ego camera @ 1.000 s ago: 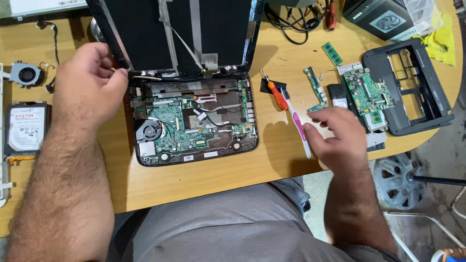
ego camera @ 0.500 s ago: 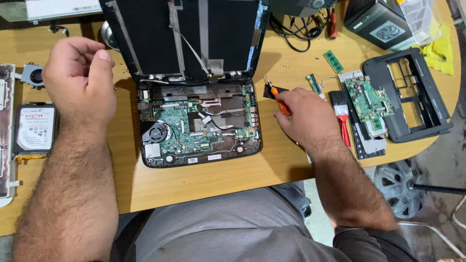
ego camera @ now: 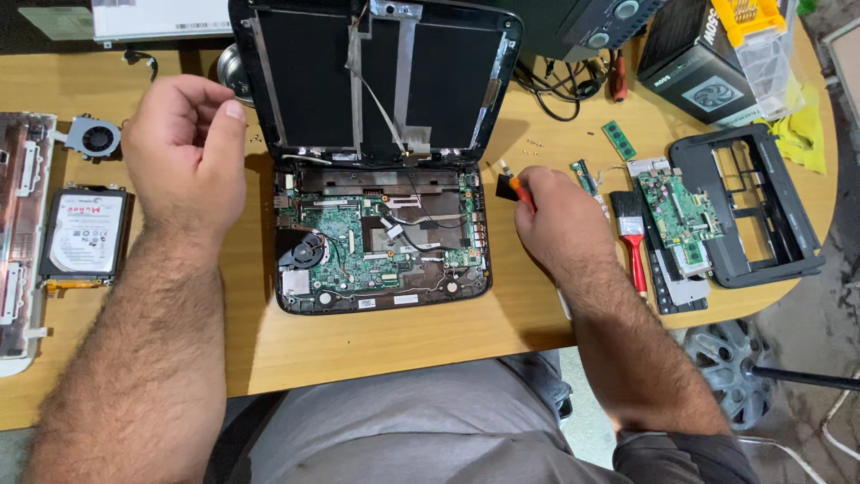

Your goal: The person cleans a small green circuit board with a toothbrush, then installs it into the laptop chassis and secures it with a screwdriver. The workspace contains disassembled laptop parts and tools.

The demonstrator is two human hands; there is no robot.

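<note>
We are working on a small opened laptop (ego camera: 381,179) in the centre of the frame, lying on the wooden worktop (ego camera: 376,336). Its keyboard cover is already off, so the green mainboard (ego camera: 376,246) with its small fan (ego camera: 305,254) is lying bare in the lower shell. Our right hand (ego camera: 560,224), right of centre, is holding an orange and black screwdriver (ego camera: 515,186); the fingers are clamped around its handle, and the tip is pointing toward the right hinge corner of the laptop. Our left hand (ego camera: 188,157), in the upper left of the frame, is hovering loosely curled just beside the screen edge, holding nothing that we can see. Already taken out and lying apart are 1 hard drive (ego camera: 85,235) at the left, 1 loose fan (ego camera: 96,138) above it, 1 black frame (ego camera: 748,206) and 1 small board (ego camera: 676,211) at the right, beside a red brush (ego camera: 632,235). We are judging that the mainboard and screen are remaining to be removed.
</note>
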